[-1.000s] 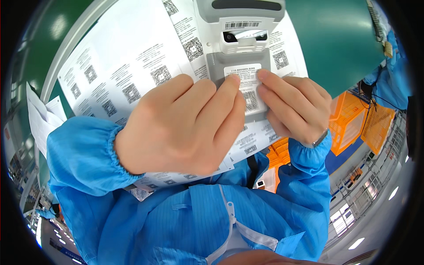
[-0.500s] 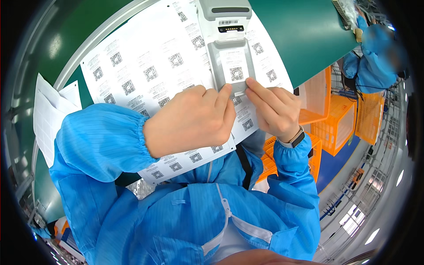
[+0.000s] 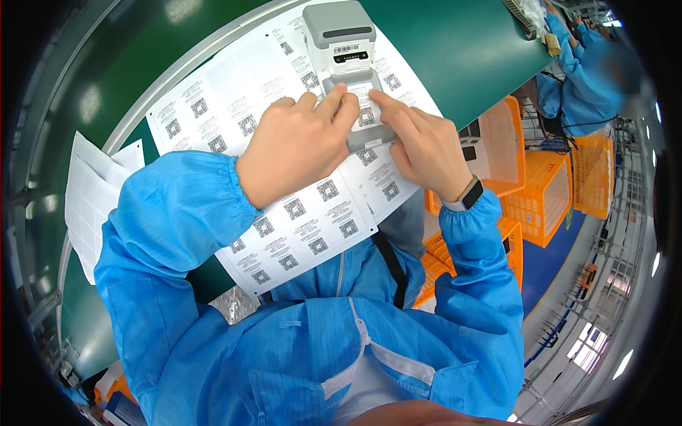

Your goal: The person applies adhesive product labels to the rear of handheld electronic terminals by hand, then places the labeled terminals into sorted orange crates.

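A grey handheld terminal [image 3: 339,35] with a row of metal contacts lies on sheets of QR-code labels [image 3: 238,74]. On its lower, recessed part sits a white label [image 3: 365,118] printed with a QR code. My left hand [image 3: 295,145] rests its extended index fingertip near the label's upper left corner, its other fingers partly bent. From the other side my right hand [image 3: 430,145] touches the upper right of the label with a stretched index finger; its thumb is lower, by the terminal's end. Neither hand grips anything.
The green tabletop [image 3: 455,50] extends behind the sheets. More white papers [image 3: 96,202] lie at the left by a curved metal edge [image 3: 192,53]. Orange crates [image 3: 536,192] stand to the right, below table level. A person in blue [image 3: 590,89] is at the far right.
Both hands have moved up along the label, from its lower edge to its upper corners. The view has shifted slightly. The label remains on the terminal.
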A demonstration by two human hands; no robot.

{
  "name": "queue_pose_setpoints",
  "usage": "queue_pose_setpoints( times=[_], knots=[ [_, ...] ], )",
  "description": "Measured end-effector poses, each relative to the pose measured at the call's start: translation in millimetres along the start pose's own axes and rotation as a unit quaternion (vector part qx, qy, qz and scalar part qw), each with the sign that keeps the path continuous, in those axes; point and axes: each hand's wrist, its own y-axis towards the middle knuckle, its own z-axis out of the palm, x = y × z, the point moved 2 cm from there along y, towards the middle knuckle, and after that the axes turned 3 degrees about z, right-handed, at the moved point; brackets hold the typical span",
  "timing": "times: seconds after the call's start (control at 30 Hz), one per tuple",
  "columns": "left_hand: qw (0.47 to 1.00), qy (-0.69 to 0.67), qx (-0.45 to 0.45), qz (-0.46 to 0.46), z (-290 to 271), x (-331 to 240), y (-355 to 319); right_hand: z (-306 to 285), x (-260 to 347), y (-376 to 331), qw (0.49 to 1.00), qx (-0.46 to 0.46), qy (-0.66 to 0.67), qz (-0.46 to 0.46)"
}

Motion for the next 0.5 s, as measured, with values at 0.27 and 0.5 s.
queue_pose_setpoints(
  times=[0.27,0.5],
  knots=[
    [0.992,-0.081,-0.018,0.096,0,-6,-2,3,14,-3,0.999,0.002,-0.033,-0.019],
    [0.97,-0.165,-0.005,0.178,-2,-17,-11,-5,31,-35,1.0,-0.003,-0.02,-0.007]
  ],
)
